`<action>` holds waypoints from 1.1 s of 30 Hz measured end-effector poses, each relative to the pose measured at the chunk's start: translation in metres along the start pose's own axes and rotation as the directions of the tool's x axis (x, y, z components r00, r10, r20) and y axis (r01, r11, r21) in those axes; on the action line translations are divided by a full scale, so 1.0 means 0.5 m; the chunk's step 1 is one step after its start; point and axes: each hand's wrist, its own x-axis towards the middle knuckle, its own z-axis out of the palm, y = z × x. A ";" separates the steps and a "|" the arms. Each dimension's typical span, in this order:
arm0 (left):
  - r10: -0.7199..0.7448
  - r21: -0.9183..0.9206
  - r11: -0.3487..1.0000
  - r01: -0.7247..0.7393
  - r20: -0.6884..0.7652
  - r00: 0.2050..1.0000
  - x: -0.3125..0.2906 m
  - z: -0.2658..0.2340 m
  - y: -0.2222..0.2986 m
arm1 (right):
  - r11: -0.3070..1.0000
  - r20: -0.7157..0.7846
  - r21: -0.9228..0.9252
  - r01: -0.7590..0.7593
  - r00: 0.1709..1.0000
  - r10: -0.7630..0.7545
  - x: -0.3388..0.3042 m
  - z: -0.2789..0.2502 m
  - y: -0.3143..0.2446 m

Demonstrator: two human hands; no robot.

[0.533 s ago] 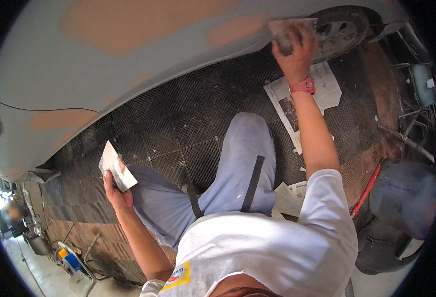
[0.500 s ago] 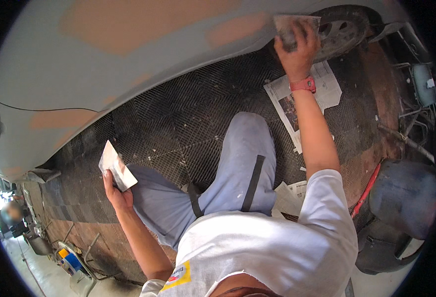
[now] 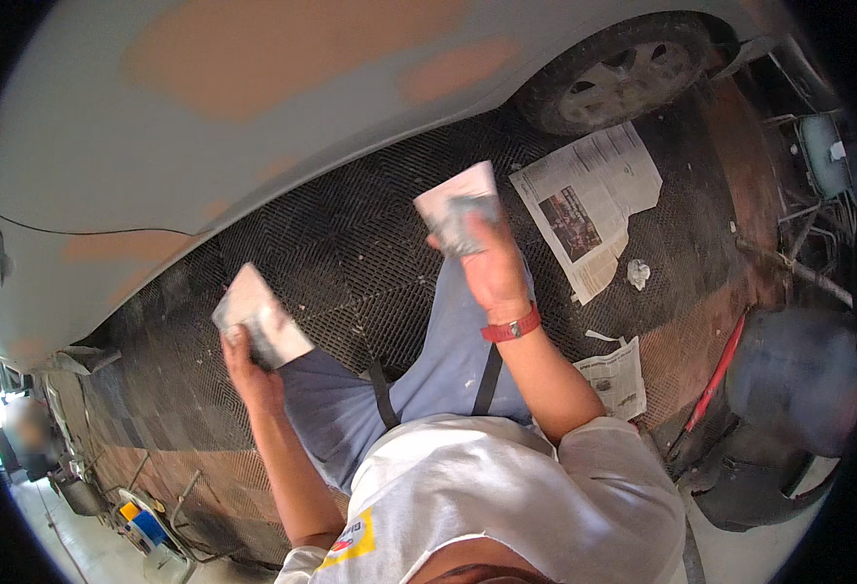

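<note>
My left hand [image 3: 251, 375] grips a stiff, pale rectangular sheet [image 3: 247, 294] with grey smears, thumb on its upper face, held above my left knee. Near my right knee, my right hand [image 3: 495, 265] holds a similar pale pinkish sheet [image 3: 456, 194]. A grey patch covers the part of this sheet nearest my fingers, blurred by motion; I cannot tell its material. Both sheets are apart from the grey car body [image 3: 341, 127], which bears matte orange-brown patches [image 3: 273, 58].
A dusty car wheel [image 3: 618, 88] stands at the upper right. Newspaper [image 3: 609, 180] and a crumpled paper scrap [image 3: 639, 273] lie on the dark ribbed matting [image 3: 351, 263]. Metal stands [image 3: 808, 243] and a dark rounded container [image 3: 794, 389] sit at the right. A blurred person [image 3: 29, 428] is far left.
My right hand has come down and left from beside the wheel, bringing its sheet over my right knee. My left hand has shifted slightly right, its sheet turned a little.
</note>
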 end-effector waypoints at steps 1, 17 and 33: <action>-0.007 0.128 0.992 0.005 0.016 1.000 -0.011 0.032 -0.003 | 0.932 0.148 -0.332 0.146 0.984 -0.101 -0.010 0.026 -0.004; -0.064 -0.134 0.988 0.071 0.055 0.996 -0.003 0.101 -0.091 | 0.053 0.885 -0.451 0.891 0.439 0.157 -0.147 0.135 -0.011; -0.112 -0.104 0.985 0.140 0.239 0.965 -0.025 0.216 -0.028 | 0.789 0.560 -0.587 0.181 0.794 0.235 -0.061 0.114 -0.025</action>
